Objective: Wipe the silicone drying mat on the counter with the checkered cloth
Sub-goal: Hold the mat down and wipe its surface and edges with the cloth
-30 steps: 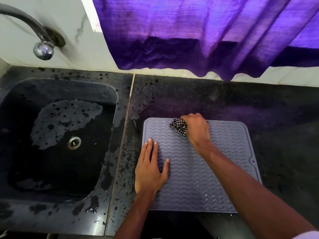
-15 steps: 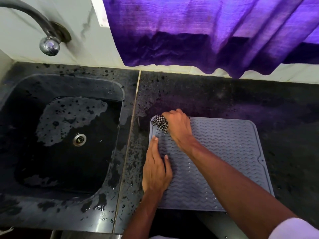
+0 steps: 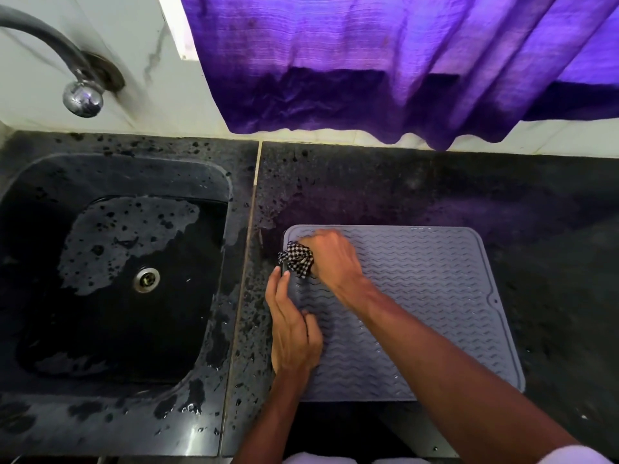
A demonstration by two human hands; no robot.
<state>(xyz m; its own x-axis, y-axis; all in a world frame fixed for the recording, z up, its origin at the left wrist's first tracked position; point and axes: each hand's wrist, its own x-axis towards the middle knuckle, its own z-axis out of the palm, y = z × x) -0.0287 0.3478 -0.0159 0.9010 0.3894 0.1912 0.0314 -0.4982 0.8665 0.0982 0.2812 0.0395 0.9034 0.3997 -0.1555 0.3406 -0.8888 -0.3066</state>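
Note:
A grey silicone drying mat [image 3: 428, 296] with a wavy ribbed pattern lies flat on the dark counter. My right hand [image 3: 330, 259] presses a bunched black-and-white checkered cloth [image 3: 297, 259] onto the mat's far left corner, with the cloth poking out past the mat's left edge. My left hand [image 3: 293, 326] rests flat on the mat's left edge, fingers together pointing away from me, just below the cloth.
A dark wet sink [image 3: 110, 279] with a metal drain [image 3: 146, 279] sits left of the mat, past a counter seam. A tap [image 3: 80, 95] juts from the wall at top left. A purple curtain [image 3: 385, 68] hangs over the back wall. Water drops speckle the dark counter [image 3: 418, 192].
My right hand has slid the cloth leftward along the mat's far edge to the far left corner. My left hand has closed its fingers and shifted to the mat's left edge.

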